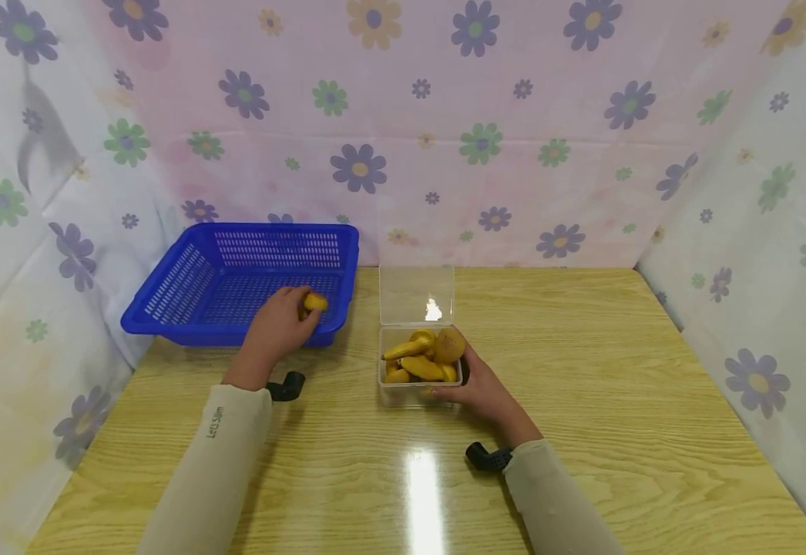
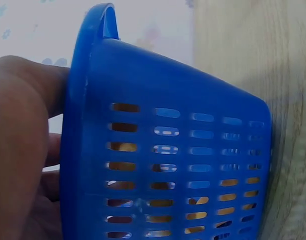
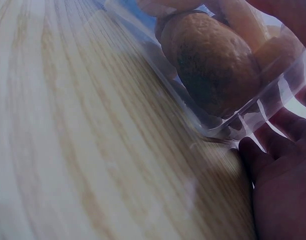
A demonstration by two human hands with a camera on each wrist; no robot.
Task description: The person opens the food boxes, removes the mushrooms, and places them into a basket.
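Left hand [image 1: 280, 320] pinches a yellow piece [image 1: 316, 301] at the basket [image 1: 198, 331]; right hand [image 1: 481, 391] grips the box [image 1: 403, 384]. Box looks well filled, lid [image 1: 403, 297] unclosed.

Widest free run for you: bare table [image 1: 597, 354] right of the box [image 1: 411, 396]. Narrower strip open between box and basket [image 1: 191, 333]. Basket's open on top, but its right wall [image 1: 350, 266] stands between the inside and that strip, and your left hand [image 1: 280, 320] occupies the near right corner. Box opens upward; raised lid [image 1: 410, 295] blocks the back, your right hand [image 1: 481, 388] the near right corner, yellow pieces [image 1: 422, 368] crowd the inside. Curtain [image 1: 417, 177] walls off the far edge and both sides.
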